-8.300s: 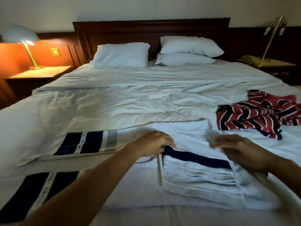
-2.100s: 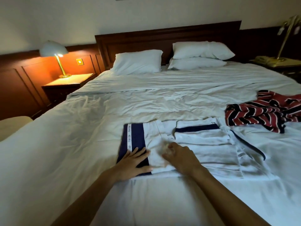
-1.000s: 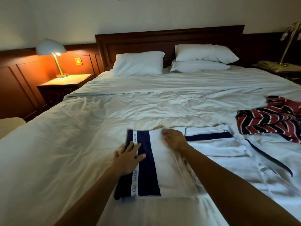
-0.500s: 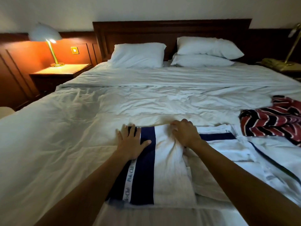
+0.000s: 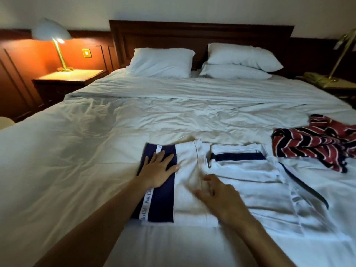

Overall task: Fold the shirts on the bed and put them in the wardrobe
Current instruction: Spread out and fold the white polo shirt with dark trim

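A white shirt with a navy band (image 5: 185,182) lies folded into a long rectangle on the bed (image 5: 77,160). My left hand (image 5: 158,170) presses flat on its navy band near the far end. My right hand (image 5: 217,197) rests with spread fingers on the shirt's right edge. Just to the right lies a second white shirt with navy trim (image 5: 250,176), folded at its upper part and spread out lower down. A red, navy and white striped shirt (image 5: 316,143) sits crumpled at the right side of the bed.
Three white pillows (image 5: 161,62) lean at the dark wooden headboard (image 5: 192,33). A lit lamp (image 5: 54,39) stands on the left nightstand (image 5: 71,78). A brass lamp (image 5: 342,49) and a telephone (image 5: 316,78) sit on the right nightstand. No wardrobe is in view.
My right hand has slid from the shirt's far edge back toward me along its right side. My left hand stays flat on the navy band.
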Motion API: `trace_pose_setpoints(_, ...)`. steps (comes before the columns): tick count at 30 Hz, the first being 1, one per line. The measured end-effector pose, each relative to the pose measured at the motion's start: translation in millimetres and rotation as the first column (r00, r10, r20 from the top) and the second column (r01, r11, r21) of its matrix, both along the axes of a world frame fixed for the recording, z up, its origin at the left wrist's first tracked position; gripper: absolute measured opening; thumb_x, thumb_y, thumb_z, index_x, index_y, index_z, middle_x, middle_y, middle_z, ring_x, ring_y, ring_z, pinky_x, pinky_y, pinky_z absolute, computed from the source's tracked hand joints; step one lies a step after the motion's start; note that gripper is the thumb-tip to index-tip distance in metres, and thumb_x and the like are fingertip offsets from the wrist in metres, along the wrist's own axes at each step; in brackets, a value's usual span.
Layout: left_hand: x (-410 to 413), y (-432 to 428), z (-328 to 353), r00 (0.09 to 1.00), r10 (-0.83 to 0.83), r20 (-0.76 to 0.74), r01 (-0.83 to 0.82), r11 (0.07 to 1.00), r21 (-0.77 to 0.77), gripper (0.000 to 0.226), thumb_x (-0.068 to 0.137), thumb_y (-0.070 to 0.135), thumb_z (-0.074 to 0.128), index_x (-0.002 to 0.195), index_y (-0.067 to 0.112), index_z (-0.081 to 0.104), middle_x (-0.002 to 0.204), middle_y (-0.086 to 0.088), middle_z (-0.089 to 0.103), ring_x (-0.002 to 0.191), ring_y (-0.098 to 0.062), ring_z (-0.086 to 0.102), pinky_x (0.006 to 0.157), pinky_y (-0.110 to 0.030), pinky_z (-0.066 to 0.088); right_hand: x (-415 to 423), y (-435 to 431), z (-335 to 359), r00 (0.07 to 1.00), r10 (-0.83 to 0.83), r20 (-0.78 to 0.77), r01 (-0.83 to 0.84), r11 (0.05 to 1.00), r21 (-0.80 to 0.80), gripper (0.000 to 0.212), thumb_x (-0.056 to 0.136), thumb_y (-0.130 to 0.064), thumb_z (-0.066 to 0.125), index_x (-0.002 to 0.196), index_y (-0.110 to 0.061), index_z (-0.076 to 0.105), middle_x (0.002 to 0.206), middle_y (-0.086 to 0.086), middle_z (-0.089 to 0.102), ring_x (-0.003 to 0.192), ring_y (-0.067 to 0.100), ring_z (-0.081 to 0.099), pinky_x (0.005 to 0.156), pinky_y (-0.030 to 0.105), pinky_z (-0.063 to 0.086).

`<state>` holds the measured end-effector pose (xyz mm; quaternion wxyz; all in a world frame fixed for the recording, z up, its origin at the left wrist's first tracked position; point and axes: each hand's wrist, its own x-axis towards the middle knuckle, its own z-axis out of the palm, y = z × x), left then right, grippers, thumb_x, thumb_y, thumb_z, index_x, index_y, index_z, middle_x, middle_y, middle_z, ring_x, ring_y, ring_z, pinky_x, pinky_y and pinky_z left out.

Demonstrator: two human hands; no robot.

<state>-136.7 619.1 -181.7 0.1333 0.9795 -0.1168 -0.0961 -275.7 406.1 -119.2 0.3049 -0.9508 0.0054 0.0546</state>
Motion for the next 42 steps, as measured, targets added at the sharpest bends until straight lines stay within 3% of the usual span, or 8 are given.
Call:
trace_pose_setpoints(2,-16.8,-7.8,1.5,0.999,-0.044,0.002,0.045,0.997,-0.068,0.067,0.098,0.07,0.024,0.158,0.045,0.006,0.167,0.008,-0.011,0.154,-0.021,-0.011,0.123,-0.05,-0.01,-3.5,14.5,-11.5,0.999,-0.004,0.043,0.004,1.0,0.009,0.052,0.088,-0.056,0.062,0.132,-0.034,0.047,0.109,-0.005,0.068,0.1,0.018,0.065,0.08,0.029,0.046)
trace_pose_setpoints(7,-56.3,5.5,-3.6,0.998,-0.063,0.007,0.064,0.997,-0.04,0.072,0.089,0.079,0.018,0.155,0.052,0.008,0.167,0.012,-0.01,0.153,-0.017,-0.017,0.123,-0.048,-0.012,1.2,6.0,-18.2,0.996,-0.078,0.036,0.066,0.962,0.265,0.033,0.084,-0.004,0.066,0.108,-0.026,0.061,0.098,0.001,0.066,0.054,0.002,0.057,0.05,0.015,0.045)
trace_pose_setpoints(14,-72.6,13.7,-0.1,1.0,0.01,0.004,-0.01,0.999,0.047,0.094,0.07,0.091,0.006,0.155,0.051,0.004,0.166,0.014,-0.016,0.153,-0.019,-0.019,0.124,-0.048,-0.006,12.0,-8.0,7.8,0.997,0.017,0.075,0.0,0.976,-0.218,0.037,0.088,-0.034,0.067,0.123,-0.022,0.063,0.131,0.01,0.045,0.115,0.029,0.054,0.095,0.034,0.046)
trace_pose_setpoints(18,-69.8,11.8,-5.6,0.999,0.019,0.033,-0.02,0.999,0.027,0.1,0.064,0.093,0.0,0.155,0.052,0.004,0.166,0.014,-0.013,0.153,-0.019,-0.017,0.124,-0.048,-0.006,36.9,2.5,1.7,0.982,0.173,0.08,-0.143,0.946,-0.29,0.061,0.099,-0.056,0.04,0.152,-0.026,0.033,0.163,0.009,0.015,0.15,0.032,0.014,0.117,0.05,0.021)
trace_pose_setpoints(23,-62.0,12.6,-14.6,0.998,0.035,0.045,-0.037,0.997,0.064,0.076,0.085,0.083,0.01,0.154,0.053,0.0,0.167,0.013,-0.01,0.154,-0.021,-0.012,0.124,-0.049,-0.004,61.6,12.8,-48.3,0.969,0.237,-0.071,-0.238,0.814,-0.531,0.071,0.1,-0.06,0.015,0.157,-0.017,0.011,0.165,0.012,0.0,0.152,0.031,0.004,0.118,0.056,0.009)
trace_pose_setpoints(34,-58.0,5.3,-25.5,0.987,0.047,0.152,-0.06,0.995,0.081,0.08,0.083,0.082,0.002,0.156,0.05,0.003,0.168,0.009,-0.004,0.155,-0.027,-0.009,0.122,-0.055,-0.007,54.6,10.3,-46.9,0.952,0.262,0.16,-0.135,0.826,-0.548,0.088,0.076,-0.057,-0.003,0.149,-0.02,0.031,0.153,0.011,0.034,0.138,0.034,0.033,0.117,0.054,0.017)
trace_pose_setpoints(38,-55.5,2.2,-23.5,0.984,0.053,0.168,-0.062,0.997,0.048,0.092,0.072,0.081,-0.006,0.157,0.047,0.005,0.168,0.009,0.001,0.155,-0.025,-0.009,0.122,-0.053,-0.008,75.7,10.1,-47.7,0.928,0.327,0.178,-0.201,0.843,-0.499,0.06,0.104,-0.045,0.017,0.157,-0.019,0.016,0.165,0.01,0.004,0.152,0.029,0.001,0.122,0.048,-0.001)
trace_pose_setpoints(42,-35.4,1.9,-23.0,0.982,0.096,0.16,-0.101,0.995,0.022,0.065,0.098,0.069,0.016,0.158,0.044,0.008,0.168,0.009,0.002,0.155,-0.023,-0.005,0.124,-0.05,-0.006,100.2,39.2,-56.3,0.922,0.378,0.086,-0.294,0.827,-0.479,0.061,0.106,-0.044,0.015,0.159,-0.015,0.003,0.166,0.006,-0.009,0.152,0.024,-0.014,0.12,0.041,-0.012)
